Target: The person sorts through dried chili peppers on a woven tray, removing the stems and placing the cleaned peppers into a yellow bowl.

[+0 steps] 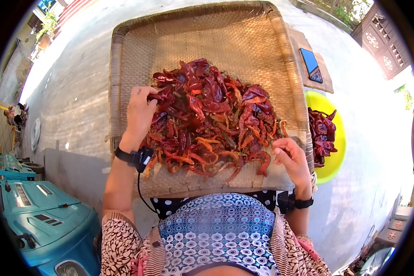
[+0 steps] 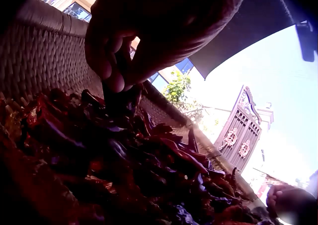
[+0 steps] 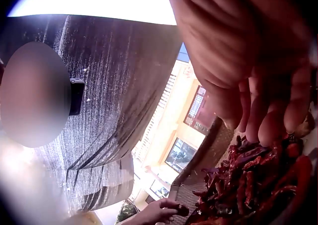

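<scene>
Item one: a woven tray [image 1: 138, 50], square-cornered with a raised rim, resting across our lap in the head view. On it we count one heap of dried red chillies [image 1: 207, 119], piled at the middle and spreading toward the near edge.

Item two: our left hand [image 1: 140, 110], at the left side of the heap. Its fingertips are drawn together and pinch one dark chilli [image 2: 119, 98] at the top of the pile; the left wrist view shows thumb and fingers [image 2: 107, 68] closed on it, the pod still touching the heap below. A black wrist strap [image 1: 133, 158] with a cable sits behind the hand.

Item three: our right hand [image 1: 290, 158], at the near right corner of the tray, just beside the edge of the heap. Its fingers are loosely curled, palm up. The right wrist view shows the fingertips [image 3: 271, 128] hanging just above the chillies; nothing shows between them.

Item four: a yellow-green bowl [image 1: 338, 152] to the right of the tray, partly under its rim, holding more red chillies [image 1: 322, 135].

Item five: a phone [image 1: 311, 64] lying on a flat board [image 1: 326, 83] beyond the tray's right side.

Item six: a teal machine [image 1: 41, 216] on the ground at our left.
</scene>
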Motion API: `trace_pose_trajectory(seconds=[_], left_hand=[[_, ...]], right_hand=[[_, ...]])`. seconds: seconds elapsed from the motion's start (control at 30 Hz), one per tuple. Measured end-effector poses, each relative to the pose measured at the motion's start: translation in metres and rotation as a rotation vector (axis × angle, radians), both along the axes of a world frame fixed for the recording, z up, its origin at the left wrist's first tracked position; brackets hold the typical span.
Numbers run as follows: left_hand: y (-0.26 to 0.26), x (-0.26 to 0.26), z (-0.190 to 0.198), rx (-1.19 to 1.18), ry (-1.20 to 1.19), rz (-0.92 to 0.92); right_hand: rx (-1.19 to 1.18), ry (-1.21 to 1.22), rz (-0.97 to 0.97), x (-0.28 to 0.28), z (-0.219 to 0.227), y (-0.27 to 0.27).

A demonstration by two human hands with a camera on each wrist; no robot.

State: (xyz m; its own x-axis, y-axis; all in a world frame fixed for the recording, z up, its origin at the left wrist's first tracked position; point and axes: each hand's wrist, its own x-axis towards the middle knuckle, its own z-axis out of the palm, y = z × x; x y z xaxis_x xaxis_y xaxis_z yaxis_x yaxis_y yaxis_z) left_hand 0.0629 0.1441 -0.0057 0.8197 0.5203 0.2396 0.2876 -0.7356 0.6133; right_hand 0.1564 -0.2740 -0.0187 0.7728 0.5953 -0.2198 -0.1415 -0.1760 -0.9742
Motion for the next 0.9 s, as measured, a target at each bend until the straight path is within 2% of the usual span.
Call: trace_pose_trajectory(seconds=[0.03, 0.07, 0.1, 0.23, 0.33, 0.37, 0.4, 0.43, 0.47, 0.53, 0.63, 0.67, 0.7, 0.8, 0.83, 0.87, 0.9], left_hand=[[-0.013, -0.003, 0.007, -0.036, -0.088, -0.058], [-0.036, -0.006, 0.024, -0.225, -0.014, -0.006], [-0.047, -0.009, 0.026, -0.141, -0.041, -0.093], [-0.104, -0.027, 0.028, -0.242, 0.03, -0.355], [-0.133, -0.035, 0.02, -0.258, 0.105, -0.473], [-0.139, -0.037, 0.013, -0.35, 0.103, -0.496], [-0.143, -0.038, 0.007, -0.441, 0.099, -0.517], [-0.147, -0.039, 0.003, -0.394, 0.106, -0.51], [-0.147, -0.04, 0.001, -0.511, 0.138, -0.505], [-0.147, -0.042, 0.001, -0.745, 0.203, -0.495], [-0.145, -0.042, -0.012, -0.907, 0.249, -0.538], [-0.144, -0.042, -0.013, -0.95, 0.268, -0.553], [-0.142, -0.041, -0.011, -0.951, 0.317, -0.571], [-0.135, -0.043, -0.003, -0.802, 0.132, -0.559], [-0.127, -0.042, 0.0, -0.618, 0.087, -0.511], [-0.115, -0.04, 0.006, -0.529, 0.09, -0.418], [-0.102, -0.039, 0.01, -0.448, 0.078, -0.318]], right_hand=[[0.029, 0.009, -0.012, -0.001, 0.0, 0.005], [0.059, 0.016, -0.022, -0.002, 0.001, 0.011], [0.078, 0.011, -0.019, -0.005, 0.005, 0.02], [0.086, -0.007, 0.174, -0.024, 0.011, 0.06], [-0.096, -0.316, 0.319, -0.037, 0.015, 0.084], [-0.1, -0.403, 0.307, -0.042, 0.012, 0.09], [-0.113, -0.423, 0.322, -0.043, 0.006, 0.091], [-0.125, -0.443, 0.337, -0.043, -0.002, 0.091], [-0.137, -0.461, 0.351, -0.043, -0.005, 0.091], [-0.1, -0.35, 0.37, -0.045, -0.003, 0.089], [0.027, -0.112, 0.391, -0.047, -0.001, 0.085], [0.041, -0.147, 0.397, -0.047, -0.006, 0.084], [0.054, -0.183, 0.403, -0.046, -0.012, 0.083], [-0.015, -0.175, 0.32, -0.039, -0.005, 0.073], [-0.058, -0.151, 0.276, -0.036, 0.001, 0.068], [0.037, -0.041, 0.211, -0.03, 0.003, 0.062], [0.083, -0.044, 0.123, -0.022, 0.004, 0.055]])
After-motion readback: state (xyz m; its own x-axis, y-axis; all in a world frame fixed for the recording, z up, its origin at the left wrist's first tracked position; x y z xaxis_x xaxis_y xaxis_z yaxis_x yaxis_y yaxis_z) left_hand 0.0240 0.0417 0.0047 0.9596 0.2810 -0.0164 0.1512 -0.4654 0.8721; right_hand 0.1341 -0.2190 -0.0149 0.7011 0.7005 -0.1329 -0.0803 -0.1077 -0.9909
